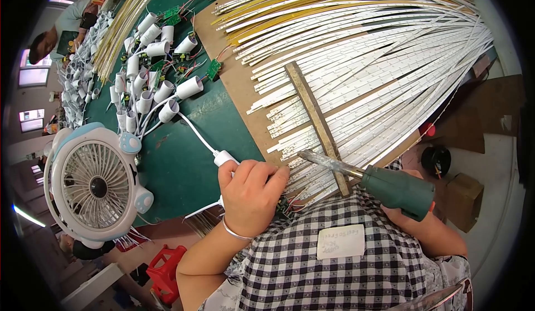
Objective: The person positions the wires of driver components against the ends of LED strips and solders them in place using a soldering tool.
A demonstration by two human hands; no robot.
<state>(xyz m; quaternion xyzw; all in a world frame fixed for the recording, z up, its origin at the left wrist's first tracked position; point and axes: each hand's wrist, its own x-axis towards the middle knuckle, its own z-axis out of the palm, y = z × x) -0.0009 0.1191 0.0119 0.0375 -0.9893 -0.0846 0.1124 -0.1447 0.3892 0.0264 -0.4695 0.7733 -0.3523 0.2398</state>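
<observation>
White tube, left fingers curled over

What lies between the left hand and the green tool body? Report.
Head view: white strips, a brown bar across them and the tool's metal nozzle lie between left hand and green tool body.

The handheld tool is showing dark green, the strips white, the tabletop green, the apron black-and-white checks.
</observation>
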